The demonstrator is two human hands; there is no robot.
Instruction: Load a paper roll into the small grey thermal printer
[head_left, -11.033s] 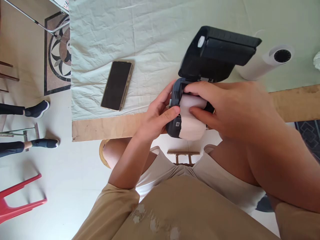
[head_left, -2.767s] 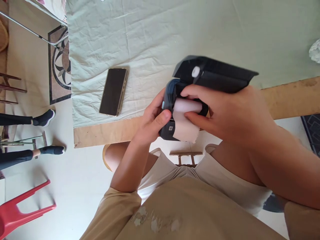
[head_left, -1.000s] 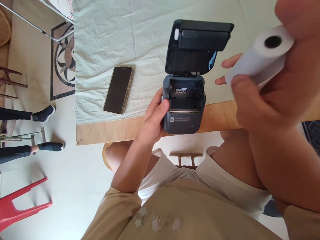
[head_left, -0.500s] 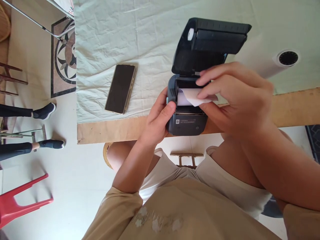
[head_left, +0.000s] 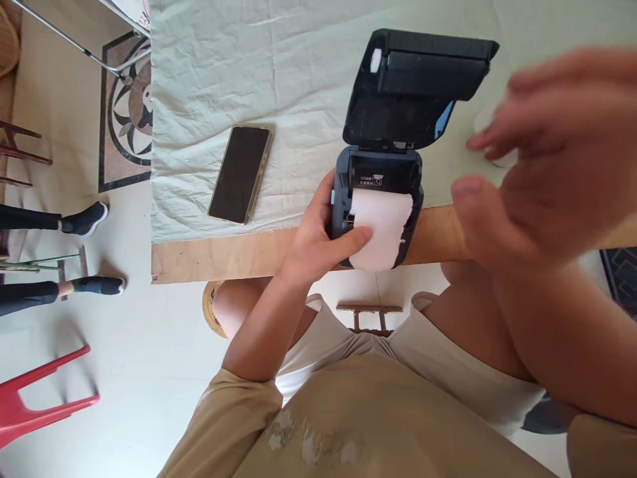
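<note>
A small dark label printer (head_left: pixel 343 166) lies at the front edge of the table with its black lid (head_left: pixel 423 66) raised. My left hand (head_left: pixel 313 242) grips the printer's left side, and its thumb presses on white paper (head_left: pixel 385 219). That paper runs from the roll compartment over the front, with a ragged right edge. Off to the right, my right hand (head_left: pixel 537 159) is in the air, blurred by motion, thumb and fingers apart with nothing visible between them. Partly covered by this hand is a white object (head_left: pixel 505 158).
A smartphone (head_left: pixel 240 174) lies left of the printer on the pale green cloth (head_left: pixel 298 79). Bare wood (head_left: pixel 209 255) edges the table. A red plastic stool (head_left: pixel 44 398) stands at lower left, near another person's feet (head_left: pixel 94 252).
My right hand has let go of the paper and moved right, away from the printer. The paper now lies over the printer's front, under my left thumb.
</note>
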